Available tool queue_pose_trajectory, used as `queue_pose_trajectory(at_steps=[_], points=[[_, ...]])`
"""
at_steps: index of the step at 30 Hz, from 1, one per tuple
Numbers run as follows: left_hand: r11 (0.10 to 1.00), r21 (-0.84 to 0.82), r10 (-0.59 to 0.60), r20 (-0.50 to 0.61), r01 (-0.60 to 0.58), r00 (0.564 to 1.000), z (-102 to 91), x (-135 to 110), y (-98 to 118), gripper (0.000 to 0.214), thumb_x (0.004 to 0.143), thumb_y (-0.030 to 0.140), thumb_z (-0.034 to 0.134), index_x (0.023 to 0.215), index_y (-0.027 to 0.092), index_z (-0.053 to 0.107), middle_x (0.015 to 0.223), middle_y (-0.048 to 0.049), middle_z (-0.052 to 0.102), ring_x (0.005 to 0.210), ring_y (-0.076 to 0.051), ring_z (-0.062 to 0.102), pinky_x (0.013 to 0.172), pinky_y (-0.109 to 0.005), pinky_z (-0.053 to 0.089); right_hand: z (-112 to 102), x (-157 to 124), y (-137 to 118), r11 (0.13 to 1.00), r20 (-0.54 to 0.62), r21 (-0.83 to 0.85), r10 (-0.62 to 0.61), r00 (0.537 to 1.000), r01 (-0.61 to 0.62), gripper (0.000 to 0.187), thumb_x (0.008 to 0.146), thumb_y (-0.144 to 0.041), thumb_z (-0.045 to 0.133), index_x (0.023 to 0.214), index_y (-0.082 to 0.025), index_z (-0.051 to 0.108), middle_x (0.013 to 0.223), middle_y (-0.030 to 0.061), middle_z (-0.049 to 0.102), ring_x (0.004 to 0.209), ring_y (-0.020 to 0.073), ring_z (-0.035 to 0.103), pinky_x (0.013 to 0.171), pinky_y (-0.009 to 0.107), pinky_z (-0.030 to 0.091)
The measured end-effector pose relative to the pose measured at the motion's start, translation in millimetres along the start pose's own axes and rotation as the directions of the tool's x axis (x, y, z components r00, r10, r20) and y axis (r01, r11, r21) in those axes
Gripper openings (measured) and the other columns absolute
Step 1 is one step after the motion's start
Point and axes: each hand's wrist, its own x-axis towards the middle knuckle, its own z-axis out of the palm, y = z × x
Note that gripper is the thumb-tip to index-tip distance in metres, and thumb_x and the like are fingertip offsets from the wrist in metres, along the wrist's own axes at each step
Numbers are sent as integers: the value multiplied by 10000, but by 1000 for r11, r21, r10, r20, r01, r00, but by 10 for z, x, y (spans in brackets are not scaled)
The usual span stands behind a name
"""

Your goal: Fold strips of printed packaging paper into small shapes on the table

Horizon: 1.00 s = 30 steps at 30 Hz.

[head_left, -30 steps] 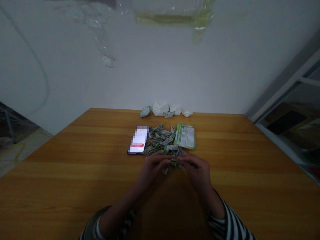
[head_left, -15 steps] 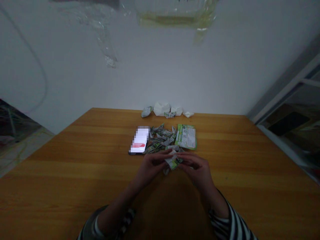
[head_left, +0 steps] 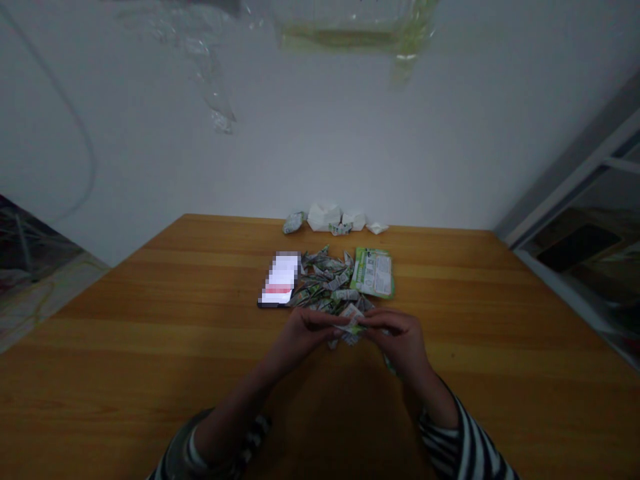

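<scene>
Between my two hands is a small folded piece of printed paper (head_left: 353, 325), white with green patches. My left hand (head_left: 306, 332) pinches its left side, thumb below and fingers above. On the other side, my right hand (head_left: 397, 335) grips the paper in the same way. Just beyond my fingers lies a heap of folded printed paper pieces (head_left: 326, 277), pointed and grey-green. A bit of green printed paper (head_left: 389, 364) peeks out beneath my right hand, partly hidden by it.
A phone (head_left: 281, 279) with a lit, blurred screen lies left of the heap. To its right is a green-and-white printed packet (head_left: 373, 273). White folded papers (head_left: 324, 218) and a crumpled printed one (head_left: 294, 223) line the wooden table's (head_left: 150, 320) back edge, against the wall.
My fingers have shifted on the paper, which is now turned and lies flatter between them. My left fingers have dropped slightly, showing more of the heap. Green paper now shows beneath my right hand.
</scene>
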Motion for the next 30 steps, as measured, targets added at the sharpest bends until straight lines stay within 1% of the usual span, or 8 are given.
queue_pose_trajectory(at_steps=[6, 12, 15, 18, 21, 24, 27, 30], points=[[1000, -20, 8, -175, -12, 985, 39, 7, -8, 159, 616, 192, 804, 775, 199, 806, 758, -44, 793, 691, -190, 700, 678, -264, 534, 34, -7, -45, 1000, -65, 11, 30, 997, -29, 138, 661, -168, 810, 754, -269, 804, 775, 45, 772, 710, 197, 712, 672, 291, 566], [997, -78, -12, -241, -6, 971, 123, -6, -83, 194, 713, 330, 759, 758, 145, 797, 662, -47, 752, 601, -153, 648, 602, -247, 520, 172, -40, -45, 975, -201, 126, 205, 958, -183, 52, 666, -179, 780, 663, -231, 778, 661, 20, 754, 606, 171, 690, 568, 246, 547], [989, -140, 0, -287, -42, 958, 193, -15, -88, 314, 732, 351, 755, 974, 151, 766, 678, -25, 733, 621, -145, 645, 625, -252, 529, 240, -58, -55, 950, -247, 189, 289, 925, -247, 19, 652, -205, 787, 644, -211, 771, 640, 23, 753, 587, 169, 688, 565, 247, 550], [984, -167, 15, -298, -68, 954, 253, -18, -103, 555, 745, 349, 751, 1256, 175, 622, 591, 29, 669, 571, -118, 610, 607, -238, 519, 287, -61, -64, 913, -261, 290, 362, 895, -285, 71, 646, -219, 800, 711, -207, 774, 701, 29, 771, 623, 167, 705, 602, 251, 562], [987, -142, 27, -300, -73, 953, 275, -11, -133, 583, 757, 360, 738, 1286, 163, 592, 567, 41, 630, 553, -109, 587, 579, -219, 500, 307, -52, -62, 862, -258, 414, 419, 871, -292, 211, 632, -216, 816, 835, -210, 760, 741, 27, 780, 630, 163, 713, 604, 249, 565], [993, -107, 23, -278, -55, 960, 252, 13, -145, 509, 753, 361, 737, 1208, 151, 647, 608, 22, 652, 557, -106, 578, 563, -209, 485, 300, -54, -62, 860, -242, 416, 418, 875, -296, 223, 639, -203, 808, 853, -204, 743, 681, 12, 767, 579, 145, 696, 562, 223, 545], [1000, -19, -4, -170, 1, 985, 200, 39, -143, 307, 741, 369, 736, 932, 129, 743, 645, -8, 672, 555, -110, 567, 526, -199, 461, 285, -80, -73, 900, -190, 310, 375, 907, -307, 154, 668, -192, 776, 819, -195, 742, 686, 19, 762, 591, 150, 693, 567, 225, 540], [994, 111, 16, -131, -2, 991, 154, 42, -159, 258, 753, 372, 717, 673, 128, 705, 557, 7, 604, 521, -105, 523, 481, -184, 413, 275, -108, -81, 929, -123, 162, 353, 928, -332, 145, 701, -196, 742, 846, -183, 749, 734, 42, 766, 656, 182, 708, 619, 258, 554]])
